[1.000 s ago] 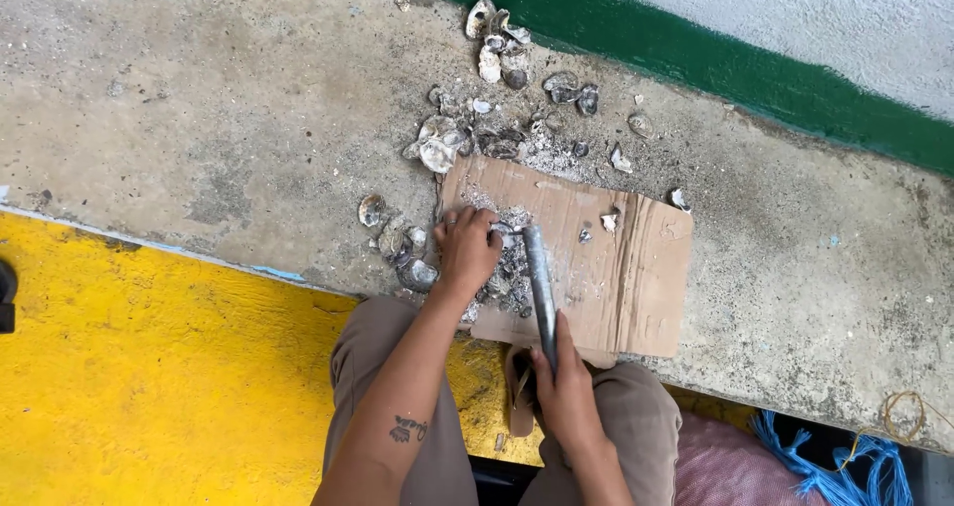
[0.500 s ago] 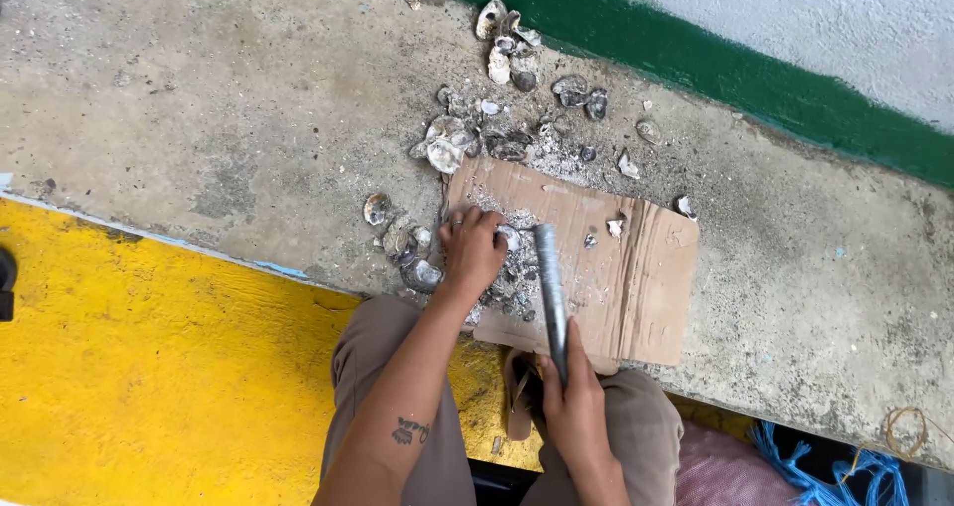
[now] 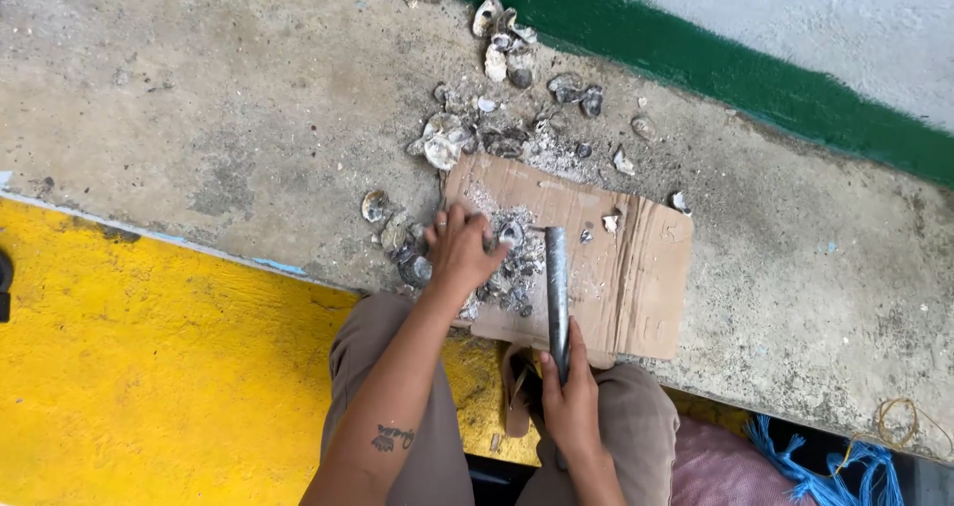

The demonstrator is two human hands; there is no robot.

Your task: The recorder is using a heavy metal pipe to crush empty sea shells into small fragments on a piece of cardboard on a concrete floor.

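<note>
Left hand [image 3: 462, 251] spread flat, fingers pressing on crushed shells [image 3: 512, 267] near left edge of cardboard sheet [image 3: 616, 267]. Right hand [image 3: 571, 402] closed around metal rod [image 3: 556, 287], long axis toward far edge, tip just right of shells.

A grey metal bar [image 3: 556, 292] stands nearly upright over the cardboard sheet [image 3: 616, 257]; crushed grey shell pieces [image 3: 512, 262] lie heaped just left of it
</note>
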